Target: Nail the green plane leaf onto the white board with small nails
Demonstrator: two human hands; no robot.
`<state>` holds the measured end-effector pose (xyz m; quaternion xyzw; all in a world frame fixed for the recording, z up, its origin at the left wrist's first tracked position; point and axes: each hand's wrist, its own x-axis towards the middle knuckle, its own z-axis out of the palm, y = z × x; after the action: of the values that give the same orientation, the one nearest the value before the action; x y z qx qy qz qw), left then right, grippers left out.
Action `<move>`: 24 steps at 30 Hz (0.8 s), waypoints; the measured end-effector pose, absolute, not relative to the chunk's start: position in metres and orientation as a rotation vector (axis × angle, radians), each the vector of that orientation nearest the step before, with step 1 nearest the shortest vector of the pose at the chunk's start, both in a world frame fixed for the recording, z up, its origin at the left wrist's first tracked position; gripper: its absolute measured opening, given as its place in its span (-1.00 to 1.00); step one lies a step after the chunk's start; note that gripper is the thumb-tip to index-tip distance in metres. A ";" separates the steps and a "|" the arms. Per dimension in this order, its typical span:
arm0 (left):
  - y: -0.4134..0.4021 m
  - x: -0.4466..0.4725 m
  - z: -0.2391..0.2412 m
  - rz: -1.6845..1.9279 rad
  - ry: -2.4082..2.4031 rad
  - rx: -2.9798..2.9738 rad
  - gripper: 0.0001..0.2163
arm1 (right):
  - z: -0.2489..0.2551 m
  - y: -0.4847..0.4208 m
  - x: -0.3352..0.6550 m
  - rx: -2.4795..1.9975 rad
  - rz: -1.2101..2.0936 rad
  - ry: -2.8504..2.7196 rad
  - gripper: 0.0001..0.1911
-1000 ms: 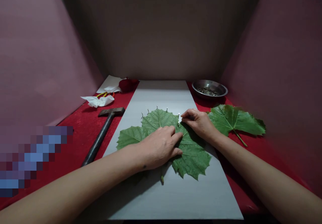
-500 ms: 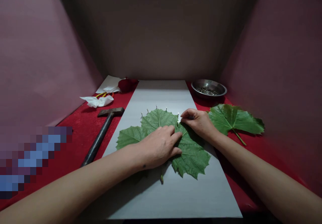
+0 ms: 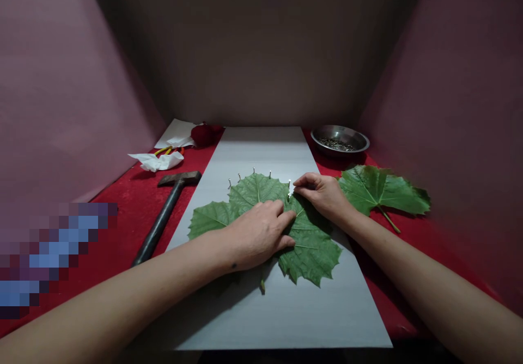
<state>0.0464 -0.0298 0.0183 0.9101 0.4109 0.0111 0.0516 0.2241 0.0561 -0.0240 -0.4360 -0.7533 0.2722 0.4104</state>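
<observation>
A large green lobed leaf (image 3: 310, 260) lies on a long white board (image 3: 263, 149), its stalk end pointing towards me. My left hand (image 3: 263, 230) rests on the middle of the leaf, fingers apart, covering part of it. At the leaf's upper right edge my right hand (image 3: 321, 192) is closed in a pinch, its fingertips at a small nail (image 3: 290, 195). Just above that, another nail (image 3: 290, 183) stands in the board. Several more nails (image 3: 254, 170) stand upright along the leaf's top edge.
A hammer (image 3: 163, 214) lies left on the red cloth (image 3: 118, 228). Behind it are crumpled white tissue (image 3: 157, 161), yellow-orange handles (image 3: 165, 150) and a red ball (image 3: 202, 134). At right stand a metal bowl (image 3: 340, 140) of nails and a second leaf (image 3: 382, 189).
The whole view has shifted up slightly. Both hands keep nearly the same places on the leaf and at the nail.
</observation>
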 end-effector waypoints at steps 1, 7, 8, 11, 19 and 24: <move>-0.030 0.046 0.018 0.038 1.248 2.772 -0.65 | -0.024 0.056 0.224 -1.105 0.691 -1.889 -0.90; -0.030 0.045 0.018 0.053 1.246 2.764 -0.66 | -0.023 0.059 0.224 -1.170 0.689 -1.907 -0.94; -0.030 0.045 0.018 0.058 1.245 2.766 -0.66 | -0.022 0.059 0.224 -1.181 0.679 -1.912 -0.95; -0.030 0.045 0.018 0.059 1.242 2.777 -0.66 | -0.021 0.059 0.225 -1.194 0.640 -1.925 -0.98; -0.030 0.047 0.020 0.042 1.241 2.781 -0.66 | -0.021 0.061 0.226 -1.145 0.546 -2.001 -0.96; -0.032 0.046 0.023 0.038 1.251 2.750 -0.65 | -0.022 0.061 0.226 -1.150 0.544 -2.003 -0.96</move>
<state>0.0464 -0.0318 0.0233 0.9084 0.4135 0.0126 0.0601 0.2257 0.0613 -0.0216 -0.4493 -0.7825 0.2126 0.3749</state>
